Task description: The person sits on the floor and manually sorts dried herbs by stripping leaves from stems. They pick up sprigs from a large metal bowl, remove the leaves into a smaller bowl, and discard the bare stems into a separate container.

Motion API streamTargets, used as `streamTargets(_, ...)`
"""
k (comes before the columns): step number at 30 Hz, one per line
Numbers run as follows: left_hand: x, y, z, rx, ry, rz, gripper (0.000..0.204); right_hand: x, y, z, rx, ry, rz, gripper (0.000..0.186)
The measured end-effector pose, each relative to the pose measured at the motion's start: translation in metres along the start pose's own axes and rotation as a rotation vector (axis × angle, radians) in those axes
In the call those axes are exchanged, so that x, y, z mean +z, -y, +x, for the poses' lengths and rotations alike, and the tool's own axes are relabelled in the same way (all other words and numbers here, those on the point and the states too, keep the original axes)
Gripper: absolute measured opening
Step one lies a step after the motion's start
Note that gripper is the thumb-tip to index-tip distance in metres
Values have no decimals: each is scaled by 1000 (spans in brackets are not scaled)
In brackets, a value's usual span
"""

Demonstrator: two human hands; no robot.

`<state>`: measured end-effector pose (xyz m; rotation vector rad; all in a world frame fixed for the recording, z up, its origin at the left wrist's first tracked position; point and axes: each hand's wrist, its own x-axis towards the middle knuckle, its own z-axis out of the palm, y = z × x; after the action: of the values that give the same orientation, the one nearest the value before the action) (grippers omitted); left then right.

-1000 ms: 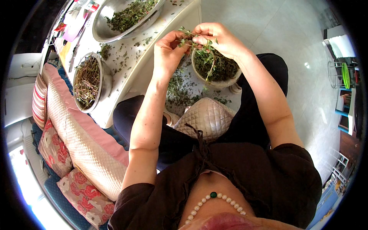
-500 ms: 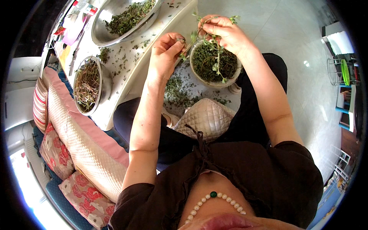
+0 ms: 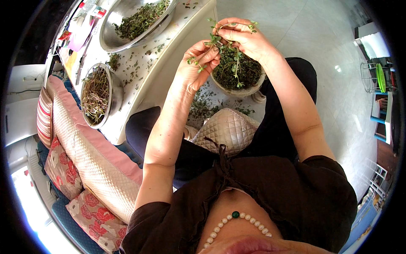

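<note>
Above a round bucket [image 3: 241, 92] filled with dark green plant matter, my two hands are close together. My right hand [image 3: 249, 42] pinches a leafy green sprig [image 3: 238, 67]; one stem arches over its fingers and another hangs toward the bucket. My left hand [image 3: 198, 67] is closed with thumb and fingertips on the same sprig, just left of the right fingers. Small leaves stick out across its fingers. Exactly where the left fingertips grip the stem is partly hidden by leaves.
On the white table [image 3: 144, 80] at left stand a large metal basin [image 3: 113, 23] of picked greens and a smaller metal bowl [image 3: 116, 91] of bare stems, with leaf bits scattered around. More greens [image 3: 203, 103] lie on the floor. A quilted cushion [image 3: 228, 129] is between my legs.
My left hand has moved right, up to my right hand, and now has leaves across its fingers. The right hand has shifted slightly left, still holding the sprig.
</note>
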<state>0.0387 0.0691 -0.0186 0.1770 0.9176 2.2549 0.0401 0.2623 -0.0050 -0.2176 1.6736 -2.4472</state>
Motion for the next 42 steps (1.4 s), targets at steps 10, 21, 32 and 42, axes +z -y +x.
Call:
streamTargets(10,15,-6,0,62,-173,484,18,-10,14,-4,-104,11,-263,18)
streamTargets(21,11,-3,9,-25,-161,182,26,-30,34,-9,-222,-72,-453,18)
streamTargets(32,14,-6,3,75,-173,575,13,-27,37,-12,-214,-119,-507,16)
streamTargets(42,14,-3,8,130,-382,750,5,-19,38,-14,-204,-110,-542,16)
